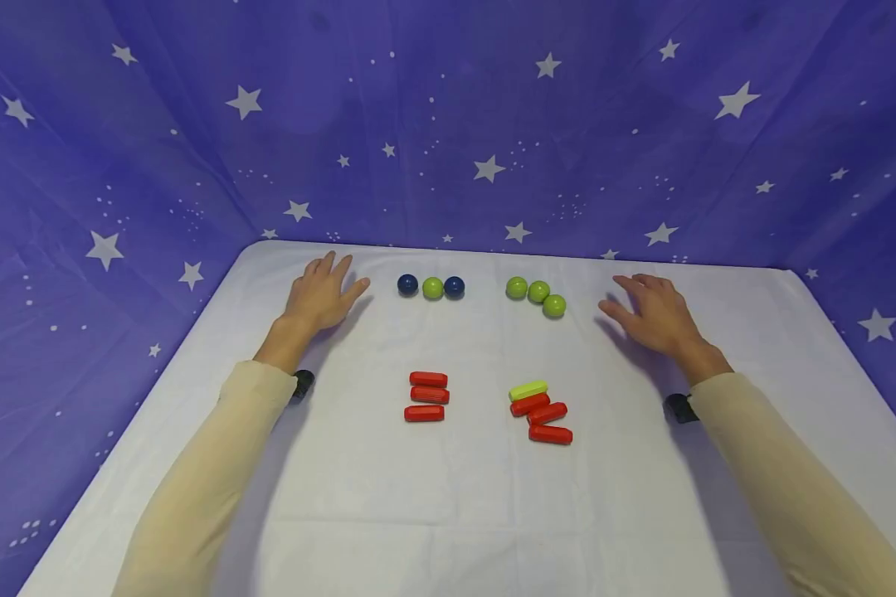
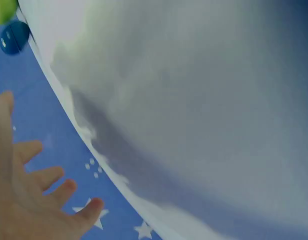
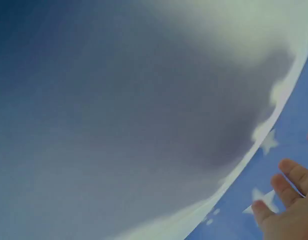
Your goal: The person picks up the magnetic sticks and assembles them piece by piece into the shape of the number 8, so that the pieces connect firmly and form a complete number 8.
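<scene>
My left hand [image 1: 318, 296], fingers spread, holds nothing; it is left of a row made of a navy ball [image 1: 407, 284], a green ball [image 1: 433, 288] and another navy ball [image 1: 454, 288]. On the other side my right hand [image 1: 654, 313] also holds nothing, its fingers loosely extended. Nearest to it are three green balls [image 1: 539, 291] in a slanting line. In the left wrist view a navy ball [image 2: 14, 37] shows beyond the left hand [image 2: 39, 195]. The right wrist view catches only the fingers [image 3: 290, 186] of the right hand over white cloth and its shadow.
Three red ribbed sticks [image 1: 429, 395] lie stacked in a column on the white tablecloth [image 1: 388, 497]. To their right, a yellow-green stick [image 1: 528, 390] lies above three red ones [image 1: 547, 414]. A purple star-patterned curtain [image 1: 418, 99] hangs behind the table and at its sides.
</scene>
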{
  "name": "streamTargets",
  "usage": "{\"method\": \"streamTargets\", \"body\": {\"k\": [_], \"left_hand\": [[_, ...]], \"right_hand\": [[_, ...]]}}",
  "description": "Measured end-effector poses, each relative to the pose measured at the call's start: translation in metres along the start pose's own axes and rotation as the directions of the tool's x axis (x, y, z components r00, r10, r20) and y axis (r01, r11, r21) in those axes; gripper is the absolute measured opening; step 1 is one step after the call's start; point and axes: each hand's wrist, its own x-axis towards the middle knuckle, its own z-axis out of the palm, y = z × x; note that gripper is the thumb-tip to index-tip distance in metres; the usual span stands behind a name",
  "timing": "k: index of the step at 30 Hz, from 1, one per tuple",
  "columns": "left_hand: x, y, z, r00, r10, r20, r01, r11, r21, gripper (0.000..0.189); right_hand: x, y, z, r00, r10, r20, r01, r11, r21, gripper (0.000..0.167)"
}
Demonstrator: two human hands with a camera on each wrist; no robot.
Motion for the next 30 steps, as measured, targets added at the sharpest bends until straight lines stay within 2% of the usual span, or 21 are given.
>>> {"method": "streamTargets", "body": {"k": [4,8,11,15,17,19,23,27,30], "left_hand": [[-0.006,0.009,-0.004,0.996,0.045,-0.079,-0.052,0.996,-0.078,0.073],[-0.018,0.022,-0.009,0.991,0.05,-0.127,-0.07,0.985,-0.156,0.061],[-0.027,0.034,-0.012,0.991,0.069,-0.113,-0.092,0.972,-0.216,0.052],[-0.038,0.051,-0.013,0.983,0.18,-0.039,-0.184,0.943,-0.278,0.044],[-0.045,0.059,-0.013,0.969,0.248,0.002,-0.234,0.92,-0.314,0.04],[-0.051,0.066,-0.011,0.949,0.313,0.048,-0.277,0.894,-0.352,0.038],[-0.063,0.077,-0.005,0.903,0.397,0.164,-0.296,0.851,-0.434,0.036],[-0.07,0.083,0.003,0.858,0.448,0.251,-0.291,0.827,-0.481,0.034],[-0.072,0.083,0.008,0.839,0.472,0.269,-0.309,0.822,-0.479,0.032]], "right_hand": [[0.003,-0.017,0.003,0.994,-0.089,-0.056,0.094,0.992,0.084,0.061],[0.008,-0.033,0.007,0.99,-0.125,-0.064,0.134,0.976,0.17,0.055],[0.01,-0.041,0.01,0.991,-0.121,-0.052,0.13,0.967,0.219,0.052],[0.013,-0.048,0.012,0.992,-0.118,-0.04,0.124,0.956,0.267,0.049],[0.014,-0.05,0.013,0.992,-0.12,-0.036,0.125,0.951,0.283,0.049],[0.015,-0.051,0.014,0.993,-0.116,-0.025,0.118,0.948,0.294,0.049],[0.014,-0.053,0.017,0.995,-0.1,0.01,0.092,0.949,0.302,0.051],[0.013,-0.056,0.021,0.996,-0.08,0.035,0.066,0.95,0.304,0.05],[0.014,-0.057,0.023,0.996,-0.072,0.044,0.056,0.951,0.304,0.049]]}}
